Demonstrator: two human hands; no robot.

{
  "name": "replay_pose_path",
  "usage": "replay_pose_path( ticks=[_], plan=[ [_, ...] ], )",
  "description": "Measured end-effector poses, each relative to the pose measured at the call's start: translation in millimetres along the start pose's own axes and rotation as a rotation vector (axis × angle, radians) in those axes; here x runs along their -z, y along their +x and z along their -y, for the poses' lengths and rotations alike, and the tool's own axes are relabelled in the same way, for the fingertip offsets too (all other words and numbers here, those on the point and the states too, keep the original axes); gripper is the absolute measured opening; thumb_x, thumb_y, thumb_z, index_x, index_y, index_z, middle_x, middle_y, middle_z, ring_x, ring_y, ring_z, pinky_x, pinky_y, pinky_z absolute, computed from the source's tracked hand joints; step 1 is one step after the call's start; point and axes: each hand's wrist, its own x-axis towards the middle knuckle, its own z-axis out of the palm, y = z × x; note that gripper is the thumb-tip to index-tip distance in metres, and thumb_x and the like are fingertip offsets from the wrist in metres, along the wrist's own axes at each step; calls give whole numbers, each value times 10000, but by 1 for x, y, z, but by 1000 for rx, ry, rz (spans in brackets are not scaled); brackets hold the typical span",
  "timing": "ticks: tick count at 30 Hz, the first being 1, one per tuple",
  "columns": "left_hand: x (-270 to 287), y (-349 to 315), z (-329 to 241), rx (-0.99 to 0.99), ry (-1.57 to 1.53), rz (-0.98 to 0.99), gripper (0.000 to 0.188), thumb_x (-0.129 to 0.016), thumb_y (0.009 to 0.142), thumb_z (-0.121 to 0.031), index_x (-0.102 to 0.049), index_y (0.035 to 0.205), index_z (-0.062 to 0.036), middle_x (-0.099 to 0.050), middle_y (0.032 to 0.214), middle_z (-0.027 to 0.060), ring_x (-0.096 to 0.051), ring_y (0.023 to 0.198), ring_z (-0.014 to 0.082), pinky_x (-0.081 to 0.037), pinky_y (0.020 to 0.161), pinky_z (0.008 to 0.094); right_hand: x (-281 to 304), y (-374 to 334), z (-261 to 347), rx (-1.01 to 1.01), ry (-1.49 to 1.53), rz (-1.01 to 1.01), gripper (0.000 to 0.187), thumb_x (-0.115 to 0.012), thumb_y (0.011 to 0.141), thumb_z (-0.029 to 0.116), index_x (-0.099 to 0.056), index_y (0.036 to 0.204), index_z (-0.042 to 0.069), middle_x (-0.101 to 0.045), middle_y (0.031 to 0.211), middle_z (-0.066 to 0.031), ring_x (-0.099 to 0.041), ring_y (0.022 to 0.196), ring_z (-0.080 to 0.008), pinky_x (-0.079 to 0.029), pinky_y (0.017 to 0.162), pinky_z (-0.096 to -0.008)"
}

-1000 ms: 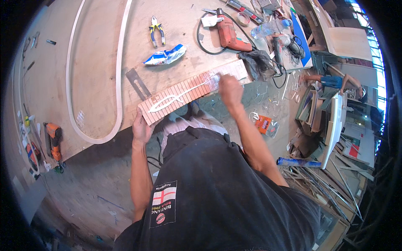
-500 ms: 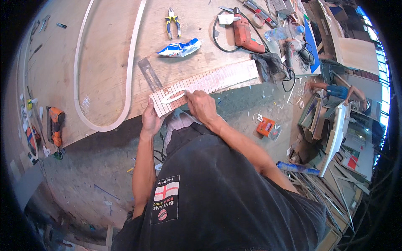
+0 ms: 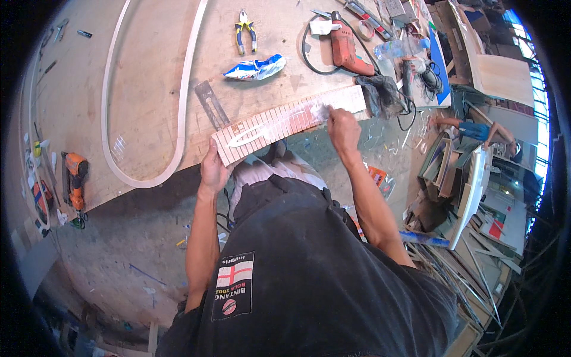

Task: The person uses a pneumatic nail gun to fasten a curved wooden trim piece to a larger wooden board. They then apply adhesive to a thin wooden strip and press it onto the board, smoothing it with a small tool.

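A long wooden board point(image 3: 297, 115) with crosswise grooves lies along the near edge of the workbench. My left hand point(image 3: 213, 169) grips its left end. A thick loop of white paste point(image 3: 247, 137) sits near that end, and a thin white smear covers much of the board's right part. My right hand point(image 3: 345, 132) is closed over the right part of the board, its fingers pressed together at the smear. Whatever it holds is mostly hidden and too small to name. A slotted metal strip point(image 3: 212, 104) lies just behind the board's left end.
On the workbench point(image 3: 148, 77) lie a crumpled blue-and-white packet point(image 3: 256, 68), pliers point(image 3: 244, 33), a red drill point(image 3: 347, 47), a black plastic bag point(image 3: 380, 95) and a bent white U-shaped strip point(image 3: 106, 107). An orange nail gun point(image 3: 75, 178) rests at left. Another person point(image 3: 491, 134) bends over at far right.
My right hand has moved right along the board, from beside the paste loop to the right part. White smear there is now spread differently. My left hand stays at the left end.
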Motion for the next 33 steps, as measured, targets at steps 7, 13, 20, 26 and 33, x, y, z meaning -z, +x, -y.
replay_pose_path(
  ticks=[7, 13, 20, 26, 33],
  plan=[
    [7, 6, 5, -1, -6, 5, 627, -281, 1112, -487, -325, 1577, -68, -471, 1547, 156, -524, 1374, 341, -451, 1135, 514, -1, -22, 45, 48, 99, 65, 284, -687, 871, 122, -746, 1148, 121, -670, 842, -106, -679, 828, -300, -556, 704, -437],
    [-2, 5, 3, -31, -65, -30, 630, -325, 1110, -487, -383, 1536, -27, -545, 1473, 175, -585, 1313, 316, -523, 1066, 474, 19, -50, 88, 243, 372, 99, 223, -623, 894, 135, -740, 1083, 126, -675, 822, -121, -670, 767, -327, -561, 663, -461],
    [18, 8, 12, -43, 202, -17, 634, -299, 1122, -457, -394, 1497, 45, -561, 1445, 190, -600, 1293, 301, -495, 1099, 440, 11, 21, 27, -138, 60, -19, 189, -648, 884, 155, -752, 1033, 104, -695, 863, -156, -703, 867, -363, -567, 706, -500],
    [17, 7, 13, -53, 202, -68, 637, -324, 1119, -460, -423, 1472, 61, -584, 1415, 193, -614, 1274, 291, -509, 1080, 441, 8, 32, 24, -151, 72, 46, 203, -643, 907, 198, -766, 1025, 87, -711, 885, -189, -711, 836, -393, -566, 739, -504],
    [16, 5, 16, -34, 177, -74, 635, -349, 1113, -471, -435, 1473, 45, -594, 1404, 185, -627, 1254, 285, -516, 1069, 434, -15, 25, 41, -133, 119, 33, 232, -658, 907, 245, -784, 1027, 93, -718, 899, -215, -710, 807, -398, -561, 736, -493]
  ],
)
